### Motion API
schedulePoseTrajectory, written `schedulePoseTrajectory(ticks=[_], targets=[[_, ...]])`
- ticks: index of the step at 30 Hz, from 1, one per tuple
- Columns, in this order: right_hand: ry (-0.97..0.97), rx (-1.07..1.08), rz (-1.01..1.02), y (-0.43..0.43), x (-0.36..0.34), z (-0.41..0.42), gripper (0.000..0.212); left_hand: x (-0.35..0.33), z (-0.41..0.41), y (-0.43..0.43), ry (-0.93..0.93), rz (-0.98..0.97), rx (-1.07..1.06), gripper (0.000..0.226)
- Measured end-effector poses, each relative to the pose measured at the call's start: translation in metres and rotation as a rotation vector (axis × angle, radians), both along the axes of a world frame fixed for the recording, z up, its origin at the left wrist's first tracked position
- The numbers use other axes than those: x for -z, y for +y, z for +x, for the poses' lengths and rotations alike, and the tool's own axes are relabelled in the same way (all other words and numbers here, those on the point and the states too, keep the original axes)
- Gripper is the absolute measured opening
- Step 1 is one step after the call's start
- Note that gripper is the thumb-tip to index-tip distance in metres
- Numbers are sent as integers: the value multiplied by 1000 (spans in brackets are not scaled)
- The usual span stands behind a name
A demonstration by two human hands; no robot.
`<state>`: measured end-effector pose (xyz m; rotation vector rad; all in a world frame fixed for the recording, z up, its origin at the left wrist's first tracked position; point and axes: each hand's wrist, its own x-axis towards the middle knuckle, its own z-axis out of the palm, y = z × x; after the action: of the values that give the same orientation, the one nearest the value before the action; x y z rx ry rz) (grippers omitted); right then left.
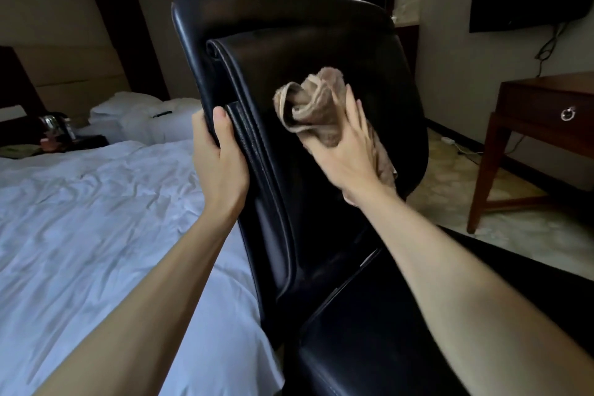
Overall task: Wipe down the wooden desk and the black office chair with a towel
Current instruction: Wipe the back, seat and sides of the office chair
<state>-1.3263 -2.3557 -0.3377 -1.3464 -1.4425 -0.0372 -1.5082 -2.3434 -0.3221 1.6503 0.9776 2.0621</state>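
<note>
Fingers (355,119) of the right hand (344,157) are being laid nearly straight over a bunched beige towel (308,106), which is being pressed against the front of the black office chair's (305,42) backrest, roughly at mid-height. That hand's thumb is being hidden beneath palm and cloth, so any pinch on the towel cannot be told. Part of the towel is being covered by the hand, with a strip trailing out beside the wrist. The backrest's left edge is being gripped by the left hand (221,157): its thumb (221,120) is being pressed on the front seam, while its 4 fingers are being concealed behind the chair. The chair's seat is being cut off by the bottom of the frame. The wooden desk (546,100) is being shown well apart at the right, only partly in frame, with 1 ring-pull drawer visible. A white bed (80,202) is being seen at the left; a kettle (53,124) beyond it is being rendered dim and hard to make out.
</note>
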Motion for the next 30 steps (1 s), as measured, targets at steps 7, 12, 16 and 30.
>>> schedulePoseTrajectory(ticks=[7,12,16,30], targets=[[135,217,372,-35,126,-31,76,2,4,-4,-11,22,-61,26],[444,159,38,-78,193,-42,59,3,3,-12,31,105,-89,36],[618,213,26,-88,140,-1,34,-9,6,-22,202,303,-275,66],[10,79,12,17,-35,16,79,-39,22,-15,950,518,-615,36]])
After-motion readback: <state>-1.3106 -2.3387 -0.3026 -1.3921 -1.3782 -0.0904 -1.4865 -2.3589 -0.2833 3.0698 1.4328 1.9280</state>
